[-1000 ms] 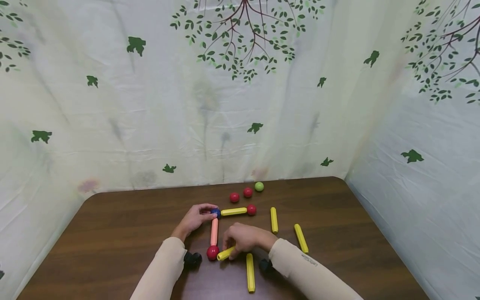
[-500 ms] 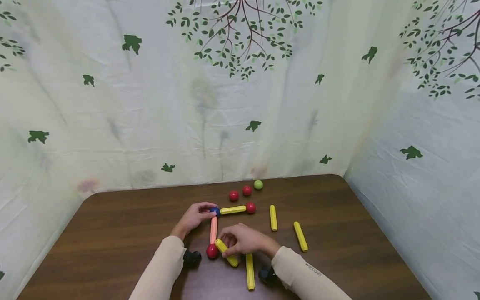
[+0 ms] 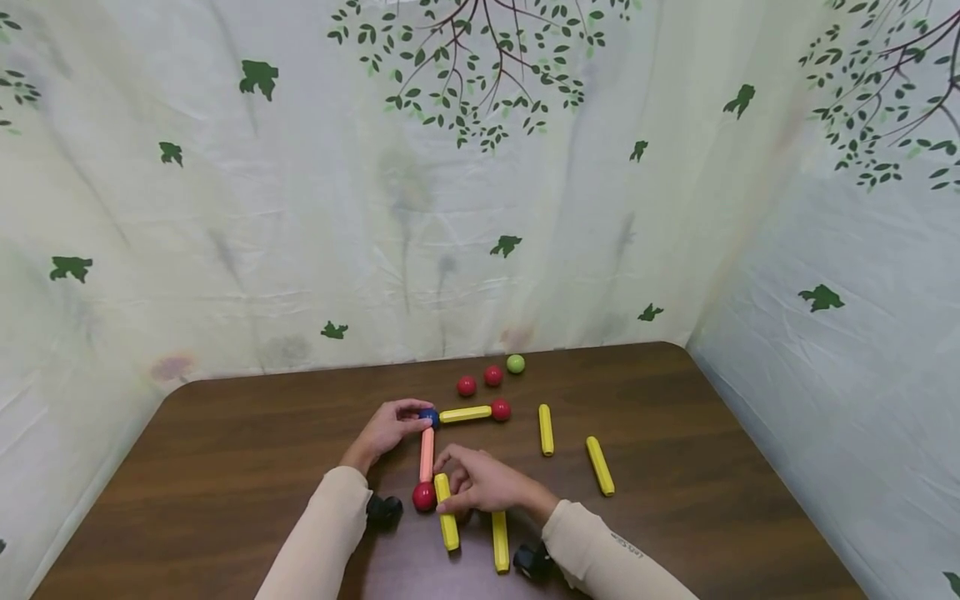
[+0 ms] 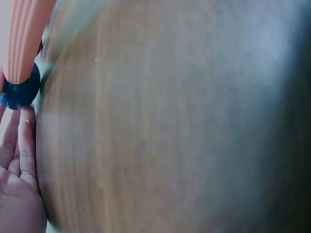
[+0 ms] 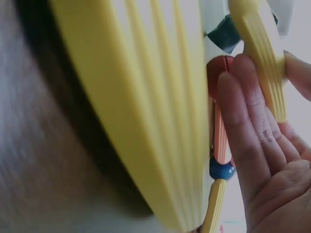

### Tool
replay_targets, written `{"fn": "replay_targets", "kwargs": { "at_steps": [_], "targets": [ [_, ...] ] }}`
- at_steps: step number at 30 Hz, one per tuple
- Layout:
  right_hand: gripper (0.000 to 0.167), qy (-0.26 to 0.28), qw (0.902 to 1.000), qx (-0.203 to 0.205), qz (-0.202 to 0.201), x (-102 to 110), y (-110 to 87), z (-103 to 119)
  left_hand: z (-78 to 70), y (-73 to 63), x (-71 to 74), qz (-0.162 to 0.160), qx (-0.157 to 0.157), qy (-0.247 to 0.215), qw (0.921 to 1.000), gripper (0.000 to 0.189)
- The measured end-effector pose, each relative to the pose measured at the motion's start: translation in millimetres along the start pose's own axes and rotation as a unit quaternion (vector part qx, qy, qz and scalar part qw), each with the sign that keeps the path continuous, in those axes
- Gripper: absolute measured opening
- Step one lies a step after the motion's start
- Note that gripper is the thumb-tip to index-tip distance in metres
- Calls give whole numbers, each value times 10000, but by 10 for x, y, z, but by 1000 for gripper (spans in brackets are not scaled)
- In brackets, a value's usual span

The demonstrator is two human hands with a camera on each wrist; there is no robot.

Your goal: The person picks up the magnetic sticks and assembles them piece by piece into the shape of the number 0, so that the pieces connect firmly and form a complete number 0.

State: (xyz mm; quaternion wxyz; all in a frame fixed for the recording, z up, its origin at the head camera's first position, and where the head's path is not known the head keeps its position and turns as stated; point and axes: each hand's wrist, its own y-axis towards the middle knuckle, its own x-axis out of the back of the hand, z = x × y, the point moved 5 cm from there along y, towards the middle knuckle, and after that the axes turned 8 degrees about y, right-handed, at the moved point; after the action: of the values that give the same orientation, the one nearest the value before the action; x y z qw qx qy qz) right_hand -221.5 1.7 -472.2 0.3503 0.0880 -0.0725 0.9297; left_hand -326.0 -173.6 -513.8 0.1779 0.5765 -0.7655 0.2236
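My left hand (image 3: 386,430) pinches a blue ball (image 3: 430,417) between thumb and fingers. From that ball a pink ribbed stick (image 3: 427,456) runs toward me to a red ball (image 3: 423,497). A yellow stick (image 3: 465,414) extends rightward from the blue ball and ends in another red ball (image 3: 501,410). My right hand (image 3: 487,482) holds a loose yellow stick (image 3: 449,532) between thumb and fingers, just right of the near red ball. In the right wrist view the held stick (image 5: 265,63) is tilted; whether it touches the red ball (image 5: 217,77) I cannot tell.
Another yellow stick (image 3: 500,550) lies partly under my right hand. Two more yellow sticks, one upright in view (image 3: 546,430) and one slanted (image 3: 600,467), lie to the right. Two red balls (image 3: 467,386) and a green ball (image 3: 515,363) sit near the table's back edge.
My right hand has turned the yellow stick from pointing sideways to pointing nearly away from me, beside the near red ball. The left hand keeps its hold on the blue ball.
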Motion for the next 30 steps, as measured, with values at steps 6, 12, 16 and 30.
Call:
{"fn": "replay_targets", "kwargs": {
  "at_steps": [6,12,16,30],
  "targets": [
    [32,511,9985,-129,-134,-68,-19,-17,-35,9,0,-9,26,-17,10000,34],
    [31,823,9952,-400,-356,-113,-22,-36,-31,8,3,-41,61,-35,10000,33],
    [32,986,9929,-519,-423,-150,-15,-58,-11,-8,0,-56,114,-25,9999,33],
    [28,1395,9857,-872,-356,-366,-32,-100,-16,-14,3,-126,81,-30,9999,31]
  ]
}}
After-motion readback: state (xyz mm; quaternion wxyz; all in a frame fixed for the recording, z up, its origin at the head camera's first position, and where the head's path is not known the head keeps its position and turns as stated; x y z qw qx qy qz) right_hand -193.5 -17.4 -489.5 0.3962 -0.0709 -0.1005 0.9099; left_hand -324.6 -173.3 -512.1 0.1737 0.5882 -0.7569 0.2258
